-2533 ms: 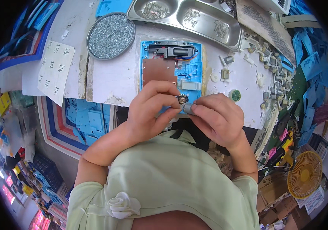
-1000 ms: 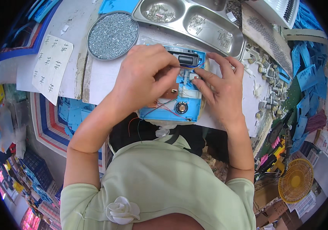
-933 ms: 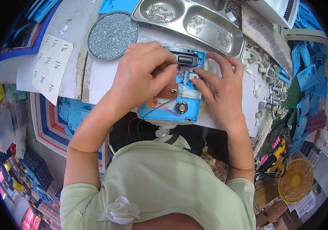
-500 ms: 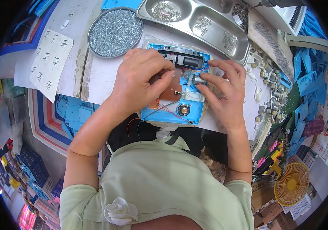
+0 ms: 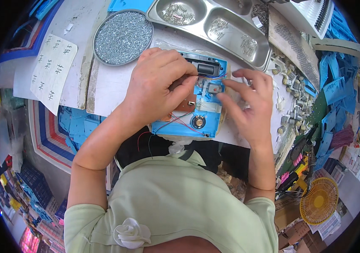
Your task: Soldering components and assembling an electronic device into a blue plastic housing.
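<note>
A shallow blue plastic housing [image 5: 214, 128] lies on the table in front of me. It holds a black rectangular part [image 5: 207, 68], a small silver motor [image 5: 213, 88], a brown circuit board [image 5: 186, 105], a round speaker [image 5: 198, 121] and thin red wires [image 5: 179, 119]. My left hand [image 5: 156, 80] covers the housing's left side, thumb and fingertips pinched together beside the motor. Whatever they grip, if anything, is hidden. At the housing's right edge, my right hand [image 5: 249, 99] is open, its thumb and fingers spread near the motor with nothing between them.
A round dish of small screws [image 5: 123, 38] stands beyond my left hand. Behind the housing is a steel compartment tray [image 5: 261, 59] with small metal parts. Small motors with white fittings [image 5: 293, 114] are heaped at the right. A handwritten paper sheet [image 5: 53, 69] lies left.
My right thumb and fingers have spread and drawn back from the motor, which shows more fully. The left hand, still pinched, has shifted slightly right over the housing.
</note>
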`<state>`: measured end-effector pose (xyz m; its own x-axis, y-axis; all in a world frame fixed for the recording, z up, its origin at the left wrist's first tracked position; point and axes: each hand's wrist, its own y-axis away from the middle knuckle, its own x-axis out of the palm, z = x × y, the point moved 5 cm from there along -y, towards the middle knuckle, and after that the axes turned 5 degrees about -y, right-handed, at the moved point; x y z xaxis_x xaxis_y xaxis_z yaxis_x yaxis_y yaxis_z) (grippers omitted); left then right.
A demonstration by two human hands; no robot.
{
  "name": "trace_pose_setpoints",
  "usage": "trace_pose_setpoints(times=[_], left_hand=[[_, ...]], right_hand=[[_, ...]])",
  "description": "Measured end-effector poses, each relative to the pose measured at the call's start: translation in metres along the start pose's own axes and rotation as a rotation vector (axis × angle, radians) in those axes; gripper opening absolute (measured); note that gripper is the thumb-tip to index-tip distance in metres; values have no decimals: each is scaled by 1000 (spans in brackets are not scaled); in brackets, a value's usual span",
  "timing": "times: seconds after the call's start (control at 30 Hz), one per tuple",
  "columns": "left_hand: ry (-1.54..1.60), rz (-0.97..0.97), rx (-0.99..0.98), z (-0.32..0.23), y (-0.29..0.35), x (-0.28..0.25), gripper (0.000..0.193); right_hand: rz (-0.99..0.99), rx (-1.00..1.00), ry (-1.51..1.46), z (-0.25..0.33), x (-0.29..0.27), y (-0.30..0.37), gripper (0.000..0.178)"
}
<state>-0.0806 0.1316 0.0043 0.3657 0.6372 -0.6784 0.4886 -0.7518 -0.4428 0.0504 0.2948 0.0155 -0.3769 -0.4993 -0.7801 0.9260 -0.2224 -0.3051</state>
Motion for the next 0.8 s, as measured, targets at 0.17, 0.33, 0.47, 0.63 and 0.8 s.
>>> trace_pose_setpoints(times=[0.17,0.33,0.47,0.63,0.8], left_hand=[[24,15,13,-5,-5,6,14],[26,10,19,-7,-6,10,18],[7,8,33,-8,-11,13,19],[17,20,79,-8,-16,17,19],[34,46,96,-6,-18,19,14]], right_hand=[[-110,91,-248,-4,9,-10,24],[-115,91,-284,-4,16,-14,20],[-147,74,-262,-5,17,-10,18],[-194,-26,-253,1,16,-8,16],[-220,-29,-256,-1,15,-6,17]])
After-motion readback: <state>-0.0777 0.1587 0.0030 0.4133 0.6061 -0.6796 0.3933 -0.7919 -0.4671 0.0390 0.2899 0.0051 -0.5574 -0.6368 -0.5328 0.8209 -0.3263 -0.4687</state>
